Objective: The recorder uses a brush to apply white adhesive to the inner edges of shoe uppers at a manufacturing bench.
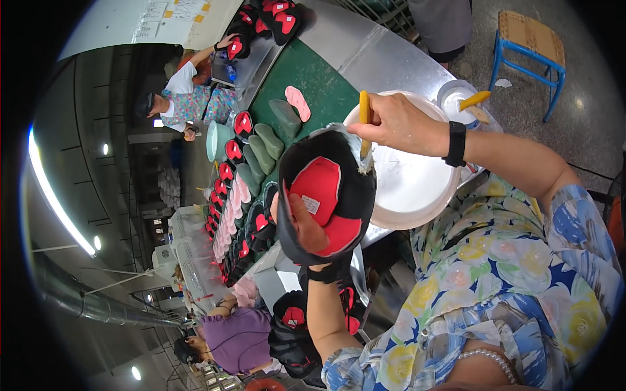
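My left hand [308,228] grips a black shoe upper [295,159] with a red lining and a small white label inside. The thumb lies inside its opening, with fingertips showing at the outer edge. A brush [364,104] with a yellow handle is held in my closed right hand [399,124]. Its white-coated bristles touch the edge of the upper, where a white smear shows. Beneath the brush and the right hand stands a wide pale bowl [445,195] of white paste or liquid. The upper partly covers the bowl's left side.
Grey-green shoe-shaped pieces [262,154] and a pink insole [298,103] lie on the green belt [313,73]. Black-and-red shoes line its left side. A small tub [450,91] holds another yellow-handled brush [475,100]. A blue-legged stool [531,39] stands upper right. Two co-workers are at left.
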Demonstrator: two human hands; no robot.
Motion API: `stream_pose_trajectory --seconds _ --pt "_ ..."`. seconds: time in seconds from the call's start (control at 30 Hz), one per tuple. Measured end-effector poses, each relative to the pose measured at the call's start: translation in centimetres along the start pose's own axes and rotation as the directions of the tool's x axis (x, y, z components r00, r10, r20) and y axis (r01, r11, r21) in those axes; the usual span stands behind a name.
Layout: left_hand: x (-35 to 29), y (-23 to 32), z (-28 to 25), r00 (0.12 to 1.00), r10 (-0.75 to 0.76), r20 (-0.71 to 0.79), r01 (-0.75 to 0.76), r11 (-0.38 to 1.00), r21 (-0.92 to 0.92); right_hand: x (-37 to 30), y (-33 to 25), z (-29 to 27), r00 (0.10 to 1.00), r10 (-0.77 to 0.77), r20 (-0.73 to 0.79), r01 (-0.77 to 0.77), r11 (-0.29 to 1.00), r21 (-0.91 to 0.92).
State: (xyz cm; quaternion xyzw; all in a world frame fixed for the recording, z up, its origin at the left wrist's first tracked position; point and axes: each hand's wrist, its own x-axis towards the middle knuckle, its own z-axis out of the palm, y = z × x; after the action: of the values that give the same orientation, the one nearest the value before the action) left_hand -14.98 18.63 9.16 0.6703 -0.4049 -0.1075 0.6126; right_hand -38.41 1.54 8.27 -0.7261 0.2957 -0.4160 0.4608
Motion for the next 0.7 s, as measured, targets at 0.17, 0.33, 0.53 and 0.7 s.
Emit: stream_pose_trajectory --seconds 0.17,0.33,0.53,0.7 --pt "-1.0 1.9 2.9 0.856 0.517 0.027 -0.463 0.742 0.485 -1.1 0.8 1.2 0.992 0.124 -0.015 -0.122 0.986 0.111" --pt "-0.6 1.6 3.7 0.78 0.624 0.041 -0.6 0.727 0.334 -2.5 -0.4 1.7 0.97 0.227 0.082 -0.241 0.925 0.293" --pt "1.4 -0.5 3.0 0.724 0.682 0.108 -0.685 0.691 0.232 -3.8 -1.4 2.4 0.947 0.277 0.16 -0.318 0.866 0.385" --pt "2.6 -1.2 2.5 0.668 0.735 0.119 -0.734 0.625 0.264 -3.9 -2.6 1.9 0.946 0.259 0.194 -0.321 0.829 0.458"
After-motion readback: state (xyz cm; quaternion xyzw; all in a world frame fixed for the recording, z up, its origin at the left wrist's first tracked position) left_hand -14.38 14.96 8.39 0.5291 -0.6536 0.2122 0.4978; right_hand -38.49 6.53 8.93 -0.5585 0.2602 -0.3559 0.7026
